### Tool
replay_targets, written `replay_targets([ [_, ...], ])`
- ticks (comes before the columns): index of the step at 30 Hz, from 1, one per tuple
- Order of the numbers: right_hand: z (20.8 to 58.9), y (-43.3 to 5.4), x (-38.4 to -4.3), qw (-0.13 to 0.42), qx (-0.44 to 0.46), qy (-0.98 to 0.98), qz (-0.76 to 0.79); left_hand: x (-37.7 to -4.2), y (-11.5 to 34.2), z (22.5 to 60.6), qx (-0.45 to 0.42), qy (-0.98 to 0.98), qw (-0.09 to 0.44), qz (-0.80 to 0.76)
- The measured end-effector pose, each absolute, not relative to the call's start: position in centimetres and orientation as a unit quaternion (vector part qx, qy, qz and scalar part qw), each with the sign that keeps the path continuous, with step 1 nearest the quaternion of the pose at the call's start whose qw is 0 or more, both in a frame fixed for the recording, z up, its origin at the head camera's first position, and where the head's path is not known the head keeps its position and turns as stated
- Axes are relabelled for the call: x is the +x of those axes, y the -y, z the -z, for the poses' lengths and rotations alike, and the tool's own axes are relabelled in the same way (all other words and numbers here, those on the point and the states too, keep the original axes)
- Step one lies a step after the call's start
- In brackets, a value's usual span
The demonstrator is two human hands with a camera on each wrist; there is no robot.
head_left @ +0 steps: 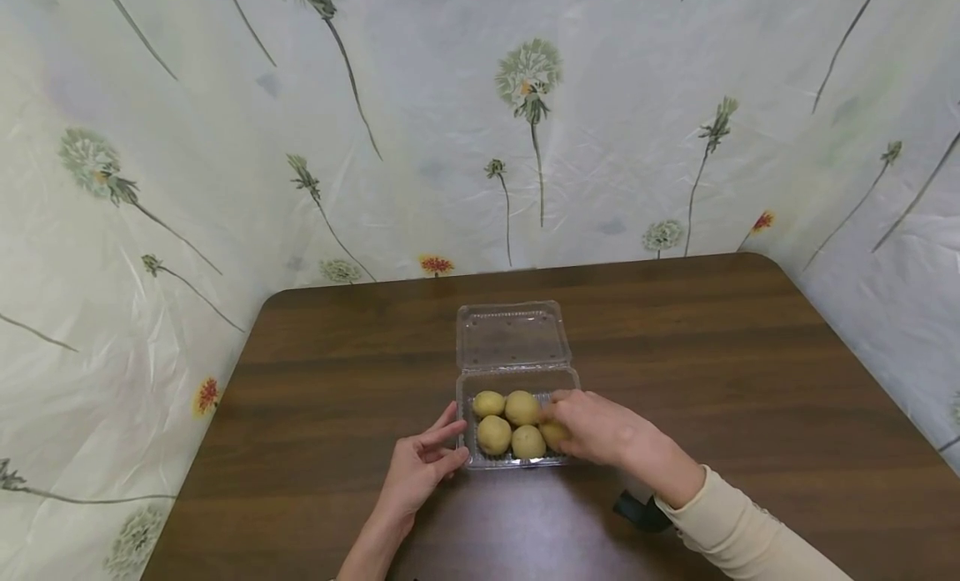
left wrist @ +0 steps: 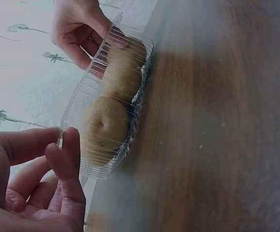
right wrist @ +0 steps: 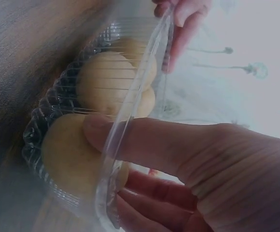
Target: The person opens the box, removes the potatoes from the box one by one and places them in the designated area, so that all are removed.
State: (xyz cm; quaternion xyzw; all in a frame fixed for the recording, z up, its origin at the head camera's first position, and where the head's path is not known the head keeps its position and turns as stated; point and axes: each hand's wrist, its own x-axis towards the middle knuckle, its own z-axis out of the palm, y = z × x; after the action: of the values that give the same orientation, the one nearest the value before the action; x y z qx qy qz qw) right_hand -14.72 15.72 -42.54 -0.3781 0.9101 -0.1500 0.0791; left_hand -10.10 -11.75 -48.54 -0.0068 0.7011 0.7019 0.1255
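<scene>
A clear plastic clamshell container [head_left: 517,463] sits on the table with several yellow potatoes [head_left: 493,436] in its base. At its left side my left hand [head_left: 420,468] pinches the rim between thumb and fingers, plain in the left wrist view. My right hand [head_left: 600,427] reaches over the right rim and holds a potato [right wrist: 67,152] in the right part of the base. Its thumb lies on the potato's near side in the right wrist view, while the fingers go down behind and are partly hidden by the container wall.
The container's lid [head_left: 513,339] is folded back, away from me. Under it all is a dark wooden table [head_left: 337,398] with rounded far corners. A flower-patterned sheet [head_left: 435,147] hangs behind and along both sides. A dark strap-like piece [head_left: 641,512] shows below my right wrist.
</scene>
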Motion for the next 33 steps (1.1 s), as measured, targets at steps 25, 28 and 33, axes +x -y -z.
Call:
replay_targets([
  [25, 44.5, -18.8, -14.8, 0.033, -0.334, -0.863, 0.377, -10.3, 11.8, 48.6, -0.002, -0.709, 0.127, -0.694],
  [28, 44.9, -19.0, -14.5, 0.039, -0.307, -0.853, 0.419, -10.3, 11.8, 48.6, -0.001, -0.709, 0.127, -0.694],
  [33, 45.4, -19.3, -14.1, 0.071, -0.256, -0.82, 0.507, -10.3, 11.8, 48.7, -0.002, -0.708, 0.125, -0.695],
])
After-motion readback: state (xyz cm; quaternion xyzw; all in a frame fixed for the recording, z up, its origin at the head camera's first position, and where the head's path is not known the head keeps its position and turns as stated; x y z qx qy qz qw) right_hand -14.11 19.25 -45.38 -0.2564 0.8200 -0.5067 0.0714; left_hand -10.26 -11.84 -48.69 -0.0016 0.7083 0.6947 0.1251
